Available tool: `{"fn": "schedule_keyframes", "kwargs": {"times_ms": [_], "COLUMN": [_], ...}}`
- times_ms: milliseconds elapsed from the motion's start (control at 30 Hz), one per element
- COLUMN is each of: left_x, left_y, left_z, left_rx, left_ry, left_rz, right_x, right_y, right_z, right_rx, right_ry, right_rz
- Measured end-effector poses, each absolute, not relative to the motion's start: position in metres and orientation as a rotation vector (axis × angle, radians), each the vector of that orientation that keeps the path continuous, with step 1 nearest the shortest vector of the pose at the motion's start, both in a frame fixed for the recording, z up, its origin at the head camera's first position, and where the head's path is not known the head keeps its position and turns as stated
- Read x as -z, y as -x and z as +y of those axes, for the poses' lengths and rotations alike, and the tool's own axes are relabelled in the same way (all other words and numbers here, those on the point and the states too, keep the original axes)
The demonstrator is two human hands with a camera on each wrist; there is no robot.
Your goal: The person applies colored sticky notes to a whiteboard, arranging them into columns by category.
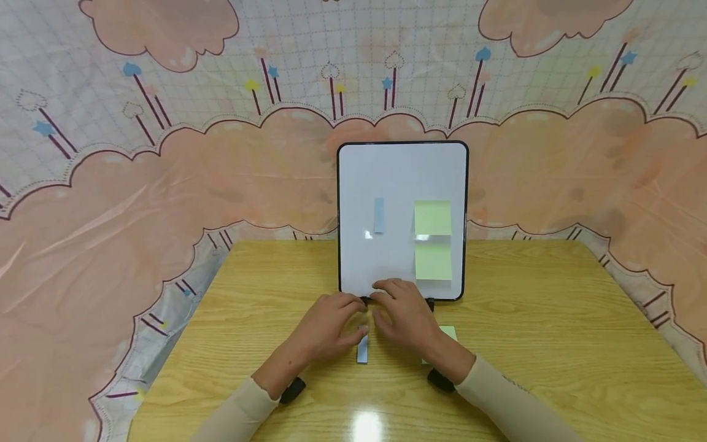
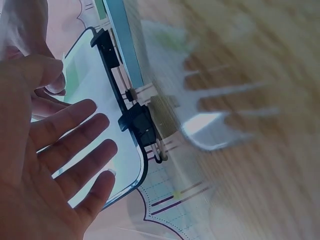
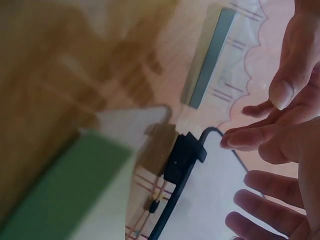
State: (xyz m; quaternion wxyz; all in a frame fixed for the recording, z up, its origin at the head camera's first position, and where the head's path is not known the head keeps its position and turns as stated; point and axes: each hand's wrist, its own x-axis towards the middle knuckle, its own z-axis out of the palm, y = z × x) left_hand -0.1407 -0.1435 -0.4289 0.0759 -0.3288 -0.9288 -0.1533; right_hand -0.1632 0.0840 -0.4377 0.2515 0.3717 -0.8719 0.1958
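My left hand hovers above the table, its fingers relaxed and apart in the left wrist view. Close by on the right, my right hand is held with loosely bent, spread fingers, in front of the whiteboard's lower edge. I see nothing held in either hand. Below and between them lies a narrow pad of blue sticky strips, partly covered by the left thumb in the head view. Under the right wrist lies a green sticky-note pad, mostly hidden there. The whiteboard carries one blue strip and two green notes.
Black clip feet hold up the whiteboard at the back of the wooden table. Behind it hangs a patterned cloth with clouds and stars. Black wrist straps show below the forearms.
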Motion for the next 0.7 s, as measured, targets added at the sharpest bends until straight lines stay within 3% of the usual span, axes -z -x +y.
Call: {"fn": "schedule_keyframes", "kwargs": {"times_ms": [700], "left_x": [0.434], "left_y": [0.124], "left_z": [-0.155], "left_rx": [0.398], "left_ry": [1.042], "left_rz": [-2.948], "right_x": [0.44], "right_y": [0.151], "right_z": [0.083], "right_rx": [-0.519], "right_ry": [-1.196], "right_rz": [-2.508]}}
